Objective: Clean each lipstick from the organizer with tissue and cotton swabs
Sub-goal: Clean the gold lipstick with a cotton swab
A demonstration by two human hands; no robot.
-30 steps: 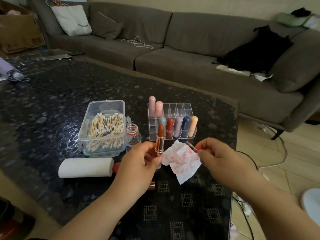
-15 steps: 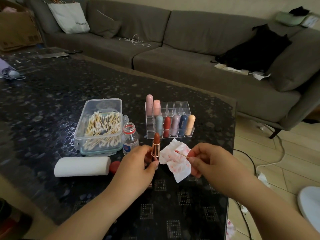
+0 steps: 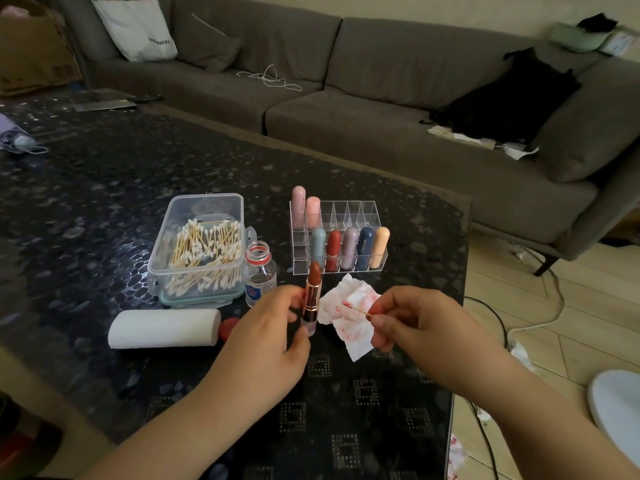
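Observation:
My left hand point(image 3: 268, 336) grips an uncapped brown-red lipstick point(image 3: 312, 292) upright by its rose-gold tube, above the dark table point(image 3: 86, 202). My right hand point(image 3: 414, 322) pinches a cotton swab point(image 3: 356, 309) whose reddened tip points left, toward the lipstick. A crumpled tissue point(image 3: 349, 315) with red stains sits under that swab, held in the same hand. Behind them stands the clear organizer point(image 3: 349, 211) with several capped lipsticks in pink, blue, red, mauve, navy and peach.
A clear box of cotton swabs point(image 3: 201, 247) and a small open bottle point(image 3: 259, 273) stand to the left. A white tissue roll point(image 3: 164, 329) and a red cap point(image 3: 228, 328) lie nearer me. The table's edge point(image 3: 462, 306) runs at right; a grey sofa point(image 3: 381, 98) is behind.
Both hands have drawn closer to me and slightly lower. The swab's tip has swung to the left over the tissue, toward the lipstick.

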